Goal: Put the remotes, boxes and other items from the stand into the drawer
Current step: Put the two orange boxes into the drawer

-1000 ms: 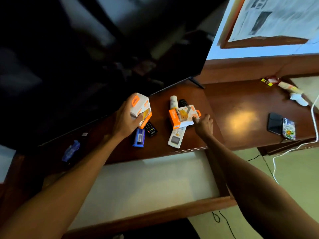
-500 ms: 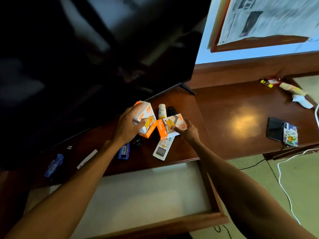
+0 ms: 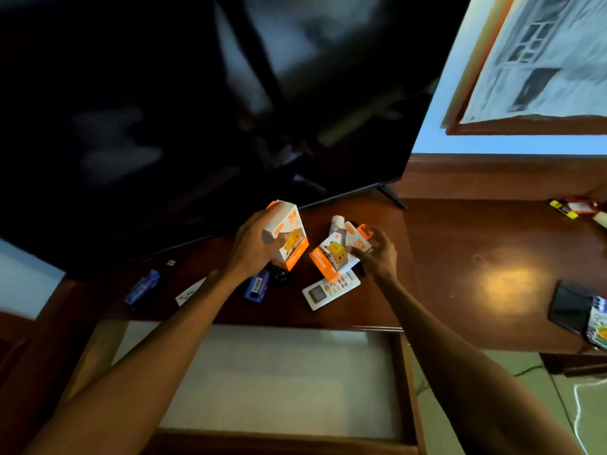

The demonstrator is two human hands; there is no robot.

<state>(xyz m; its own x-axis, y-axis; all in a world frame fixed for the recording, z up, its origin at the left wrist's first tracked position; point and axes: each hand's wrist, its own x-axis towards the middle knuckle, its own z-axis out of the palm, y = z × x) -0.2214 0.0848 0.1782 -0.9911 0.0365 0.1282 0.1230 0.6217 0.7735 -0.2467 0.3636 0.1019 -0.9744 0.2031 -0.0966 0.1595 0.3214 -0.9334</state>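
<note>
- My left hand is closed around an orange-and-white box, held above the stand.
- My right hand grips a second orange-and-white box, tilted over the white remote.
- A black remote and blue item lie beneath my left hand.
- The open drawer sits below the stand's front edge.

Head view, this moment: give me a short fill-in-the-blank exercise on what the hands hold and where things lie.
1. Each hand grips an orange-and-white ____: the left hand one, the right hand another.
2. The white remote lies on the stand, partly under the box held in the ____ hand.
3. The drawer below the stand is ____, so items can go in.
4. The blue item lies just below the ____ hand.

Missing words: box; right; open; left
</note>
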